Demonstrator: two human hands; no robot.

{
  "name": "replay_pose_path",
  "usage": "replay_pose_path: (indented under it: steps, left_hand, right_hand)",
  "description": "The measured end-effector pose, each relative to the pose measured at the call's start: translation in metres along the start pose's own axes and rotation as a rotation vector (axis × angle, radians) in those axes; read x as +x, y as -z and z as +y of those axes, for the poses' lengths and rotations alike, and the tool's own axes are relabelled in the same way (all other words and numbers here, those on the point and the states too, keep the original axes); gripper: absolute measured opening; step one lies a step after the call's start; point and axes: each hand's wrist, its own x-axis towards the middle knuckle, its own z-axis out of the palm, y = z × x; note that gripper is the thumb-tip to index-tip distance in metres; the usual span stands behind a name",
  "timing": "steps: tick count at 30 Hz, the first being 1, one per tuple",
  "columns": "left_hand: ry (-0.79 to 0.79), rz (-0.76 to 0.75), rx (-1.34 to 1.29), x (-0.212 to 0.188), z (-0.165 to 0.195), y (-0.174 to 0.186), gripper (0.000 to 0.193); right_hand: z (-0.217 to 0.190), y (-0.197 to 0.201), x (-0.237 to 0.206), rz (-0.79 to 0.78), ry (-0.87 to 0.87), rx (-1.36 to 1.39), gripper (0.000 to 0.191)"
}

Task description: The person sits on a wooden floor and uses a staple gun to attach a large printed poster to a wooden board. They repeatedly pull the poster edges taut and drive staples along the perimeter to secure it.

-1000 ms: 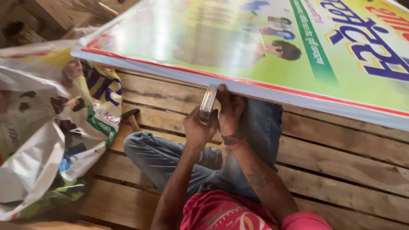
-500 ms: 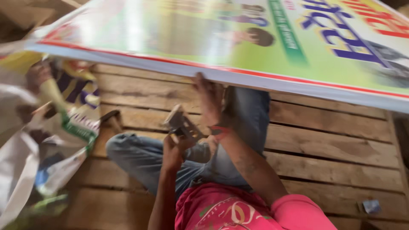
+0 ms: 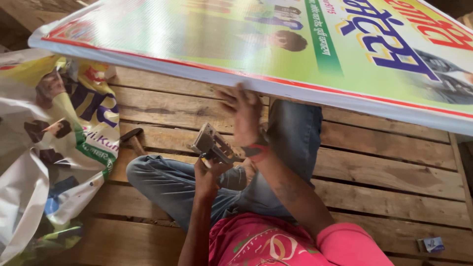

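The left hand (image 3: 206, 173) is gripping a staple gun (image 3: 213, 146) while right fingers (image 3: 235, 101) (spread wide) are steadying the banner frame (image 3: 276, 86) above, which may slip.

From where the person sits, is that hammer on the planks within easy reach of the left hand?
Probably yes. The hammer lies in the open on the wooden floor, just beyond the bent knee. But the left hand already holds a metal staple tool, so it isn't free.

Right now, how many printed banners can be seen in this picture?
2. One large green and white stretched printed banner spans the top, its edge touched by the right hand. One crumpled white and yellow printed banner lies at left. More may be hidden underneath.
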Motion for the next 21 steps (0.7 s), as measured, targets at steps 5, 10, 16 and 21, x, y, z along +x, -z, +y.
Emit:
replay_pose_path:
  steps: [5, 10, 16, 21]
  left_hand:
    - [-0.083, -0.060, 0.177, 0.001, 0.008, 0.006, 0.048]
    - [-0.159, -0.079, 0.422, 0.001, 0.026, 0.000, 0.054]
    - [-0.137, -0.151, 0.363, 0.019, 0.053, -0.020, 0.060]
    - [-0.205, -0.173, 0.551, 0.032, 0.071, -0.044, 0.050]
  right_hand:
    - [-0.016, 0.015, -0.012, 0.042, 0.092, -0.001, 0.042]
    - [-0.008, 0.011, -0.003, 0.065, 0.154, 0.034, 0.037]
    - [-0.006, 0.013, -0.004, 0.018, 0.215, 0.036, 0.036]
    - [-0.007, 0.014, -0.010, -0.065, 0.232, 0.057, 0.032]
